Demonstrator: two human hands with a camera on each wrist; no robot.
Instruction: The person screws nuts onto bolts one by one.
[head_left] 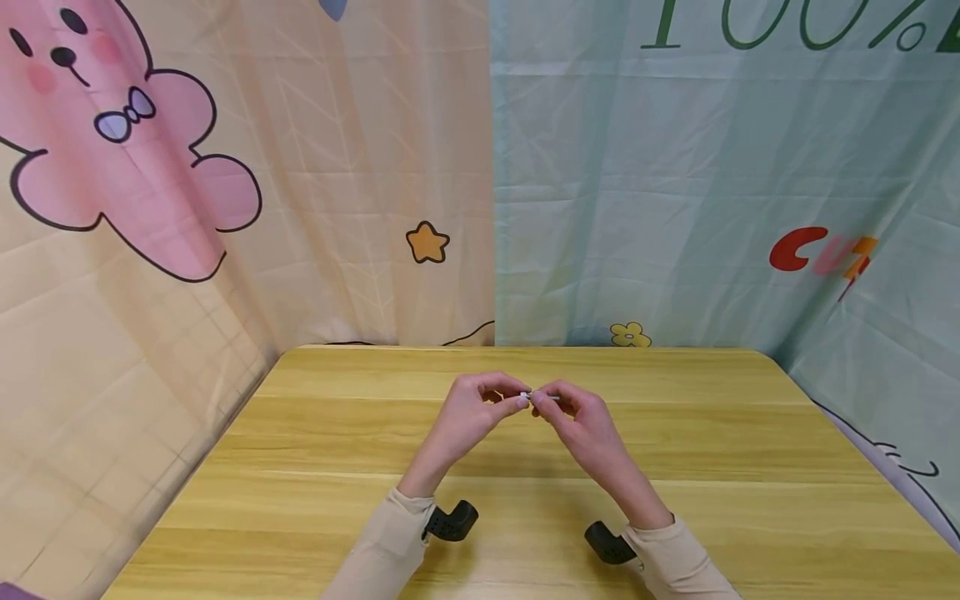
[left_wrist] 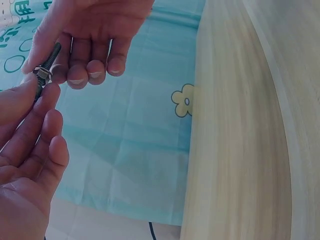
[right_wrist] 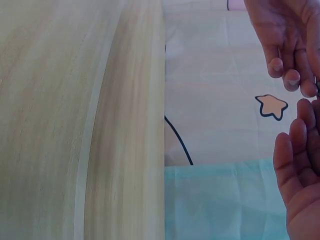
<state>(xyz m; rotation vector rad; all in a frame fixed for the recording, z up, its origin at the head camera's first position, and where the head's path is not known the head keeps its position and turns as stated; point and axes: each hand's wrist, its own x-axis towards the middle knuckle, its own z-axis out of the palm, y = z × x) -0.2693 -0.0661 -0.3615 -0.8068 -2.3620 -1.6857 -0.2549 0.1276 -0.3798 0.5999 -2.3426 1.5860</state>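
Both hands meet above the table at a small metal bolt (left_wrist: 53, 54) with a hex nut (left_wrist: 43, 75) on its thread. Thumb and forefinger of my left hand (head_left: 476, 412) pinch one end of the bolt, hiding that end. My right hand (head_left: 583, 423) pinches at the nut with thumb and forefinger, while the bolt's threaded end sticks out past them. In the left wrist view the other fingers of both hands hang loosely curled. The right wrist view shows the fingers at its right edge, with the bolt mostly out of frame.
A wooden table (head_left: 315, 500) with light seams lies under the hands. Printed curtains (head_left: 360, 208) hang behind its far edge and along both sides. Each wrist wears a black camera mount (head_left: 453, 522) over a beige sleeve (head_left: 386, 546).
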